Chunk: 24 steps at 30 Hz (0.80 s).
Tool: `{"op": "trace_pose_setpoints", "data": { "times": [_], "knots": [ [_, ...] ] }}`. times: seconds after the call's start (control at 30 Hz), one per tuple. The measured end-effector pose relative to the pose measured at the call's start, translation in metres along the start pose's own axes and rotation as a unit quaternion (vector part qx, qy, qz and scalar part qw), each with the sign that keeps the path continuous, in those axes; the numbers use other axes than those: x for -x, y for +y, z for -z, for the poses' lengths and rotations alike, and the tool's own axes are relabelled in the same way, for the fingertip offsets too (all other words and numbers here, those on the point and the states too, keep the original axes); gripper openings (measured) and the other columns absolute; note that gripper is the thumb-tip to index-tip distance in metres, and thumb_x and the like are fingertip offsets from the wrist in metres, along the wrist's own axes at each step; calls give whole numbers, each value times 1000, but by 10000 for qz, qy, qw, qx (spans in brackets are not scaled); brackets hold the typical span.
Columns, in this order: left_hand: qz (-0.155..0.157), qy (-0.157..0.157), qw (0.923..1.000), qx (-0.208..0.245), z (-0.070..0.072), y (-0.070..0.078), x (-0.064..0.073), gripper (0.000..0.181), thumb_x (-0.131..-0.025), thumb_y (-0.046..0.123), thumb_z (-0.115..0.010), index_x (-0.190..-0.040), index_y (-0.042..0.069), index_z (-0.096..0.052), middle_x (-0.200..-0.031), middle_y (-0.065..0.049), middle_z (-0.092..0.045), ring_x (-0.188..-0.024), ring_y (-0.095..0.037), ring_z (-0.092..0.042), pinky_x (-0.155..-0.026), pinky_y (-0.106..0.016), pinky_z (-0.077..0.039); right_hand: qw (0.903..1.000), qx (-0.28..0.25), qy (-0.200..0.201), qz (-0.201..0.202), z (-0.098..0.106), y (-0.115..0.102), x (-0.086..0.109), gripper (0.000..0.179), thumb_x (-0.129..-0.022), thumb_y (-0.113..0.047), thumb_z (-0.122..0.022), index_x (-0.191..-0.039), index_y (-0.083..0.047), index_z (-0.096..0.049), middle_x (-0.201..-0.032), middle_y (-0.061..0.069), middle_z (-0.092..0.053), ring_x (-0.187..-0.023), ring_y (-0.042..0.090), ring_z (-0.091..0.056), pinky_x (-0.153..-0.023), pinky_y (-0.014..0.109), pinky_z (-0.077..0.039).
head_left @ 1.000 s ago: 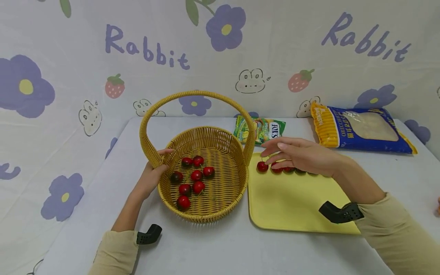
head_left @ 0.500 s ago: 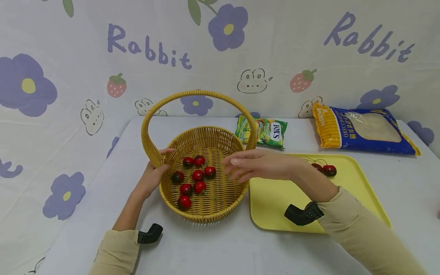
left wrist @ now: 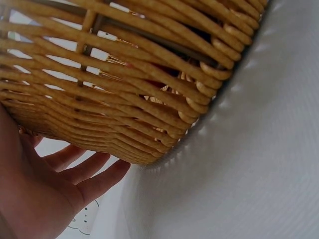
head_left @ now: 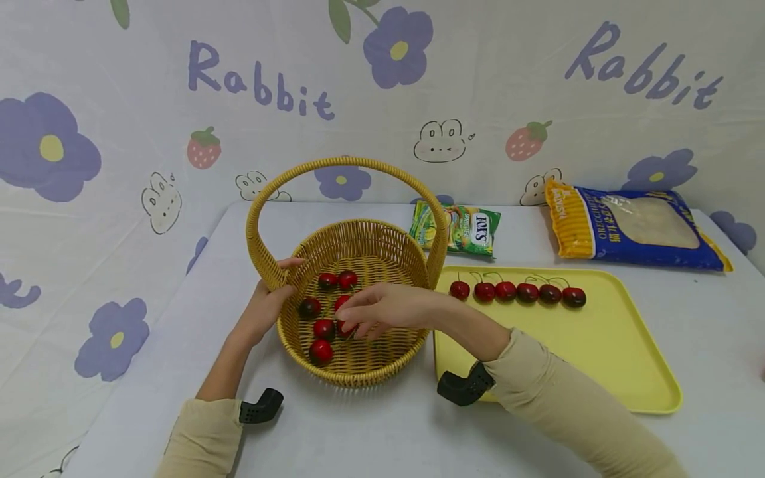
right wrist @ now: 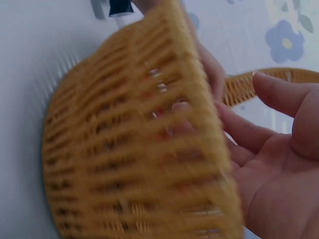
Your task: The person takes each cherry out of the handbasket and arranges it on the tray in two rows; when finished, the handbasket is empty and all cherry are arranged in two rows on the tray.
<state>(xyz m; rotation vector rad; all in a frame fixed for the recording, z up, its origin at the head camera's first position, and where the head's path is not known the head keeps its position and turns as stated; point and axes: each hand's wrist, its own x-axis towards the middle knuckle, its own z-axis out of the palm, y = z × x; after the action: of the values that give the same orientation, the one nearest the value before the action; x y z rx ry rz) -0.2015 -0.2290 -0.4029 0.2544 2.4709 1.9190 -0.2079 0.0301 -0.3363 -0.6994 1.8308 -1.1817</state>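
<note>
A round yellow wicker basket (head_left: 358, 380) with a tall arched handle holds several dark red cherries (head_left: 321, 352). My left hand (head_left: 263, 309) grips its left rim at the foot of the handle; in the left wrist view, fingers (left wrist: 102, 181) lie along the outside of the woven wall. My right hand (head_left: 394, 309) reaches over the right rim into the basket, fingertips right at the cherries and partly covering some. In the right wrist view its thumb (right wrist: 279, 92) stands apart from the fingers, and the basket wall hides the fingertips.
Right of the basket lies a yellow tray (head_left: 597, 358), with several stemmed cherries (head_left: 505, 291) in a row along its far side. Behind stand a green candy packet (head_left: 457, 229) and a blue and yellow pasta bag (head_left: 639, 226). A printed cloth (head_left: 382, 99) hangs at the back.
My right hand has moved left from above the cherry row on the tray, across the basket's right rim, and down among the cherries in the basket. My left hand stays on the rim.
</note>
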Motion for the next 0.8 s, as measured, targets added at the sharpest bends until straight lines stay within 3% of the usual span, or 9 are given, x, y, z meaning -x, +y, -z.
{"op": "trace_pose_setpoints", "data": {
  "times": [0.4, 0.8],
  "knots": [
    [-101, -12, 9999, 16, -1, 1, 0, 45, -91, -5, -39, -136, -1, -43, -144, -17, -39, -138, -31, -25, -108, -54, -20, 9967, 602, 199, -507, -33, -3, -25, 38, -96, -27, -57, -128, -7, -59, -108, 3, -64, -92, 21, -63, -81, 32, -51],
    [-64, 1, 10000, 21, -1, 3, 1, 45, -91, -6, -39, -135, -2, -42, -144, -18, -39, -139, -31, -24, -109, -53, -20, 9955, 837, 136, -413, -46, -1, -35, 33, -95, -23, -57, -124, -7, -61, -100, 3, -65, -86, 19, -64, -77, 31, -52]
  ]
}}
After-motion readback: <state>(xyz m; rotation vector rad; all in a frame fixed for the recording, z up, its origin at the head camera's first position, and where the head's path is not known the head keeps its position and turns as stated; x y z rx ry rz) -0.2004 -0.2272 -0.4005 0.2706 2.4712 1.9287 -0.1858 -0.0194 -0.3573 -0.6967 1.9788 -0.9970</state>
